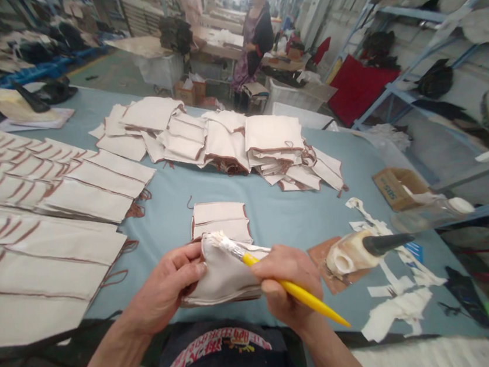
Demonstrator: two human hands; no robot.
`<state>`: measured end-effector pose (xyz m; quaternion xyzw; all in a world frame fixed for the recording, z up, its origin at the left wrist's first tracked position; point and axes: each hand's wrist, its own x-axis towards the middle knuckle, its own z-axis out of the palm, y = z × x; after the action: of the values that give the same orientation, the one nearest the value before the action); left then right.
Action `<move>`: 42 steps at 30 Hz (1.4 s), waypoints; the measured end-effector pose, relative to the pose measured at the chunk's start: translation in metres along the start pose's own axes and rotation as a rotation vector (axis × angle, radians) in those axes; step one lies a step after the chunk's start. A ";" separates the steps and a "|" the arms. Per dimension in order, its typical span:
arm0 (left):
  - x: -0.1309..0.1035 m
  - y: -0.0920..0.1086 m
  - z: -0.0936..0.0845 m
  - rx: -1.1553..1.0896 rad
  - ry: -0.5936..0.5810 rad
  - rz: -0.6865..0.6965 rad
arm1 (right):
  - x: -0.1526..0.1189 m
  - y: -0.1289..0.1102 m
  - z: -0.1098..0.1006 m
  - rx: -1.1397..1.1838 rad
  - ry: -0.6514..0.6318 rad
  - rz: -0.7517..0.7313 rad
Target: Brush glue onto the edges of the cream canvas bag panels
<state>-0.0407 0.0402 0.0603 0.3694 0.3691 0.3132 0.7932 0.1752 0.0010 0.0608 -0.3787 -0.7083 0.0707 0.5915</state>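
Right fingers (277, 295) hold brush (302, 296) (yellow-handled) against fabric (229, 275).

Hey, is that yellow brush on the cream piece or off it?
On it, apparently: the yellow brush has its white-coated bristles against the cream piece, near the corner by the left hand.

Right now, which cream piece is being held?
The cream piece between left hand and right hand, under the yellow brush: left fingers pinch its edge. Other pieces lie ungripped on the table.
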 end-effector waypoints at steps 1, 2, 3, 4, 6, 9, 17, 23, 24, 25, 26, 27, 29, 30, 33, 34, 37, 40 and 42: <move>0.000 0.000 0.000 0.000 0.003 0.008 | 0.001 0.000 0.000 -0.011 -0.024 -0.001; -0.001 0.000 0.000 -0.005 0.003 0.015 | 0.001 -0.001 0.000 -0.027 -0.039 0.006; -0.001 0.001 0.000 -0.011 0.003 0.019 | 0.002 -0.001 -0.001 -0.045 -0.043 0.017; -0.001 0.002 0.000 -0.017 0.004 0.021 | 0.003 -0.002 -0.002 -0.060 -0.032 0.022; -0.001 0.003 0.001 -0.025 0.005 0.027 | 0.005 -0.004 -0.002 -0.075 0.005 -0.003; 0.000 0.004 0.002 -0.029 0.012 0.046 | 0.005 -0.008 0.005 -0.063 0.023 -0.055; -0.003 -0.007 -0.009 0.086 0.112 0.079 | 0.012 -0.020 0.045 0.061 -0.004 -0.075; -0.008 -0.011 -0.014 0.243 0.109 0.174 | 0.003 -0.027 0.038 0.069 -0.022 -0.099; -0.009 -0.010 -0.014 0.323 0.102 0.218 | -0.001 -0.027 0.033 0.064 0.001 -0.073; -0.009 -0.010 -0.014 0.428 0.110 0.278 | -0.004 -0.026 0.028 0.062 0.036 -0.023; -0.010 -0.010 -0.014 0.551 0.129 0.355 | -0.008 -0.026 0.022 0.061 0.081 0.057; -0.009 -0.011 -0.014 0.680 0.155 0.444 | -0.010 -0.025 0.017 0.067 0.138 0.164; -0.007 -0.014 -0.014 0.911 0.206 0.667 | -0.011 -0.022 0.009 0.104 0.275 0.404; -0.006 -0.016 -0.014 1.006 0.220 0.789 | -0.010 -0.020 0.006 0.133 0.338 0.515; -0.001 -0.021 -0.014 1.253 0.222 1.065 | -0.002 -0.017 0.002 0.235 0.431 0.745; 0.000 -0.022 -0.014 1.323 0.221 1.115 | 0.001 -0.017 0.003 0.265 0.438 0.798; 0.002 -0.022 -0.015 1.470 0.227 1.190 | 0.008 -0.019 0.010 0.325 0.425 0.908; 0.004 -0.023 -0.016 1.513 0.244 1.217 | 0.009 -0.023 0.017 0.344 0.353 0.970; 0.004 -0.025 -0.018 1.515 0.270 1.218 | 0.007 -0.024 0.020 0.362 0.254 1.005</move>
<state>-0.0475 0.0365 0.0301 0.8690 0.3063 0.3887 0.0005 0.1466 -0.0042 0.0733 -0.5681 -0.3396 0.4190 0.6216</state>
